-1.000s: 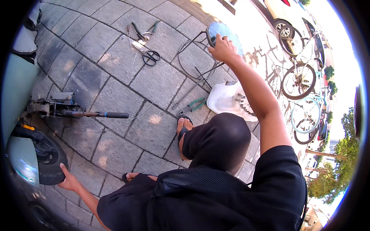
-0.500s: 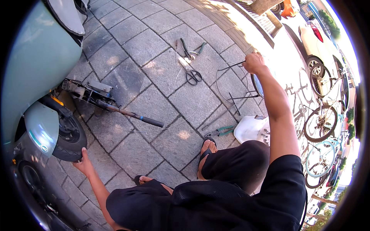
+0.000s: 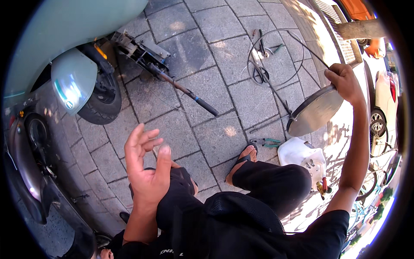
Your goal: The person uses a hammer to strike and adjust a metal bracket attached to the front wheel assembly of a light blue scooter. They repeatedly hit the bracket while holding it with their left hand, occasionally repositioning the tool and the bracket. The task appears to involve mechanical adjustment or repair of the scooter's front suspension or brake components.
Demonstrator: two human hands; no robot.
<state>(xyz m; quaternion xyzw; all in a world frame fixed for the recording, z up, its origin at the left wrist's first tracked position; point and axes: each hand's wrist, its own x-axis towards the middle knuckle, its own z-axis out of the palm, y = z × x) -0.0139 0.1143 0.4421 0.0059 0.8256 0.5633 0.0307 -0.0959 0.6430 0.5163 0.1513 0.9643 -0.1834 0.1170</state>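
My right hand is closed around the end of a long black cable at the right. Against its fingers hangs a round, flat, mirror-like disc with a dark rim, tilted; a rod or cable joins its lower edge. Whether the fingers also grip the rim I cannot tell. My left hand is raised over my lap, fingers apart and half bent, holding nothing. Beyond it are the front wheel and fender of a pale green scooter, with a bare metal bar ending in a dark grip.
Scissors and pliers lie on the paving behind the looped cable. Green-handled pliers rest near my foot, beside a white plastic part. A dark motorbike stands left; a white car is parked right.
My left hand has let go of the scooter's tyre and come back toward me, opening. My right hand has moved right, bringing the cable and round disc up off the ground. The view has shifted.
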